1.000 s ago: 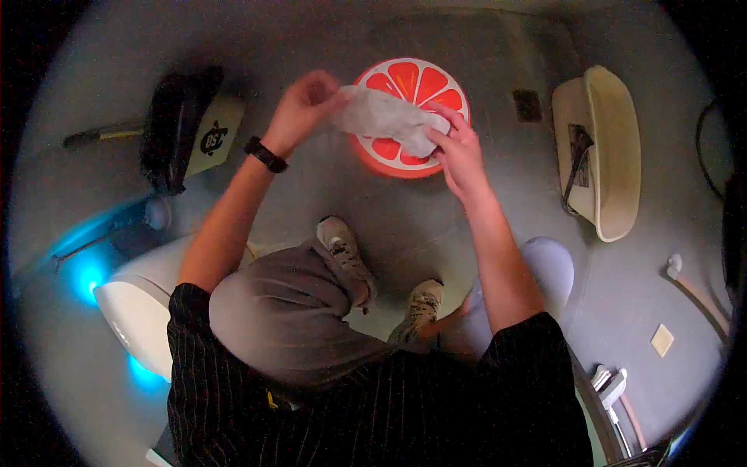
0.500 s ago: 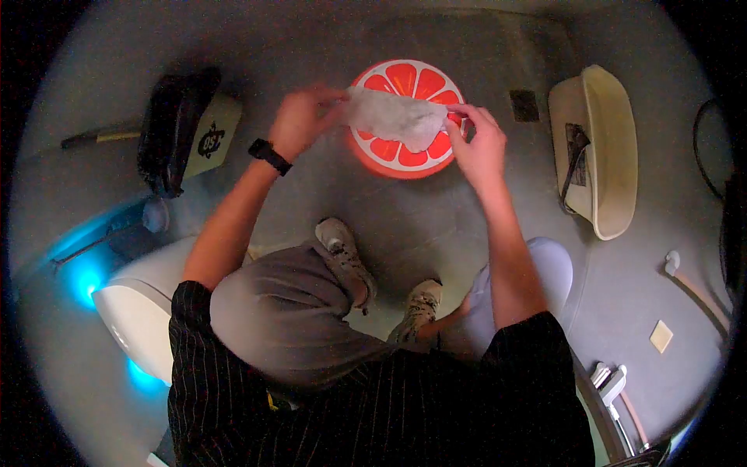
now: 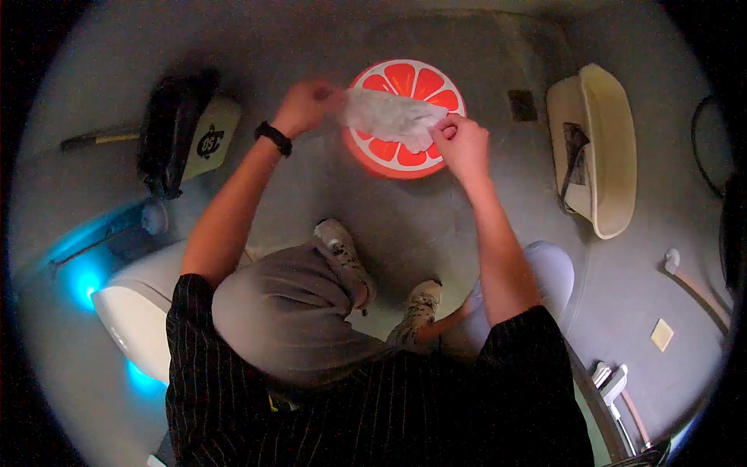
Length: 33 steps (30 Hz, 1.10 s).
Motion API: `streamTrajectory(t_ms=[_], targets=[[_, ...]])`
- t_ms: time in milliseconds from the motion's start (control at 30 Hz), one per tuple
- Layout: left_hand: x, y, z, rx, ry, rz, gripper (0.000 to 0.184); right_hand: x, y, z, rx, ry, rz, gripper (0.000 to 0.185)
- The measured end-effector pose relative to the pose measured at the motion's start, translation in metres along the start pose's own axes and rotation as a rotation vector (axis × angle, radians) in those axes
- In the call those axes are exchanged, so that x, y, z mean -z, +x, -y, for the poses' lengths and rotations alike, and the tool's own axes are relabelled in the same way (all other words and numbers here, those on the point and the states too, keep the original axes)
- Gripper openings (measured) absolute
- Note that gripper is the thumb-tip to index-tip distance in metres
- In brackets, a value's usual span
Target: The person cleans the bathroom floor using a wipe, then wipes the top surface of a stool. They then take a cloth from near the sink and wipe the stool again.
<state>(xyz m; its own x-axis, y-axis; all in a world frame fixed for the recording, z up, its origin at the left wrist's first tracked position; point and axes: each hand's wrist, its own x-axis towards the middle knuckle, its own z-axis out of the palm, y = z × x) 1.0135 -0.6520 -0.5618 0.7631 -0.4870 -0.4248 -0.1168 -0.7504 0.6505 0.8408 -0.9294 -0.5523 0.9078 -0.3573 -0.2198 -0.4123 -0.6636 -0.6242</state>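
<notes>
White sheet [image 3: 395, 117] spread between left grip [image 3: 309, 106] and right grip [image 3: 464, 148].

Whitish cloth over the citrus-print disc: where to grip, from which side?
Probably pinch both short ends, one hand from each side: the cloth looks thin and stretches crosswise, longer than wide. The right hand pinches one end; the left hand, blurred, is by the other.

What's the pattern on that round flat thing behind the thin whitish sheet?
The round disc is patterned like a citrus slice, red and white; best in head view.
</notes>
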Motion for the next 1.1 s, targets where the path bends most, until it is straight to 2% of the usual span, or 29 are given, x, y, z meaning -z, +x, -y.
streamTrajectory(t_ms=[100, 167, 200, 267, 300, 367, 400, 467, 500, 533, 567, 600, 667, 767, 867, 933, 1033, 1100], targets=[[0.001, -0.003, 0.008, -0.098, -0.130, 0.011, 0.034, 0.008, -0.001, -0.001, -0.031, 0.197, 0.008, 0.023], [0.008, -0.011, -0.004, -0.088, -0.379, -0.052, 0.021, 0.017, 0.001, -0.004, 0.010, 0.334, -0.046, 0.021], [0.015, -0.015, -0.016, -0.088, -0.380, -0.054, 0.021, 0.026, 0.003, -0.002, 0.012, 0.333, -0.045, 0.021], [0.029, -0.025, -0.044, -0.113, -0.385, -0.092, 0.018, 0.042, 0.007, 0.007, 0.001, 0.547, -0.024, 0.024], [0.033, -0.029, -0.053, -0.112, -0.386, -0.096, 0.018, 0.047, 0.008, 0.012, 0.060, 0.575, -0.078, 0.024], [0.038, -0.035, -0.063, -0.258, -0.515, -0.118, 0.017, 0.062, 0.006, 0.024, 0.028, 0.717, -0.047, 0.020], [0.037, -0.038, -0.062, -0.260, -0.515, -0.119, 0.017, 0.065, 0.006, 0.023, 0.046, 0.763, -0.051, 0.020], [0.033, -0.043, -0.053, -0.393, -0.540, -0.121, 0.018, 0.065, -0.002, 0.018, 0.021, 0.747, -0.017, 0.021], [0.025, -0.046, -0.045, -0.394, -0.540, -0.121, 0.018, 0.063, -0.005, 0.013, -0.006, 0.730, 0.019, 0.022], [0.014, -0.049, -0.035, -0.354, -0.587, -0.018, 0.019, 0.050, -0.007, -0.001, 0.014, 0.673, 0.010, 0.026], [0.002, -0.050, -0.023, -0.312, -0.633, 0.085, 0.021, 0.037, -0.013, -0.016, 0.006, 0.560, 0.043, 0.027], [-0.012, -0.049, -0.005, -0.314, -0.634, 0.087, 0.021, 0.030, -0.018, -0.025, -0.002, 0.447, 0.075, 0.029], [-0.034, -0.047, 0.027, -0.169, -0.421, 0.242, 0.023, 0.030, -0.025, -0.021, -0.015, 0.406, 0.130, 0.022], [-0.041, -0.050, 0.026, -0.155, -0.464, 0.183, 0.021, 0.023, -0.025, -0.027, -0.010, 0.291, 0.145, 0.030], [-0.039, -0.049, 0.021, -0.121, -0.429, 0.132, 0.019, 0.023, -0.021, -0.032, 0.019, 0.411, 0.131, 0.029], [-0.027, -0.047, 0.006, -0.113, -0.390, 0.119, 0.017, 0.027, -0.018, -0.032, -0.057, 0.667, 0.155, 0.028], [0.001, -0.042, -0.028, -0.025, -0.577, 0.081, 0.019, 0.051, -0.008, -0.006, -0.182, 0.814, 0.122, 0.028], [0.019, -0.039, -0.051, -0.180, -0.699, -0.005, 0.025, 0.063, 0.001, 0.006, -0.103, 0.854, 0.067, 0.028]])
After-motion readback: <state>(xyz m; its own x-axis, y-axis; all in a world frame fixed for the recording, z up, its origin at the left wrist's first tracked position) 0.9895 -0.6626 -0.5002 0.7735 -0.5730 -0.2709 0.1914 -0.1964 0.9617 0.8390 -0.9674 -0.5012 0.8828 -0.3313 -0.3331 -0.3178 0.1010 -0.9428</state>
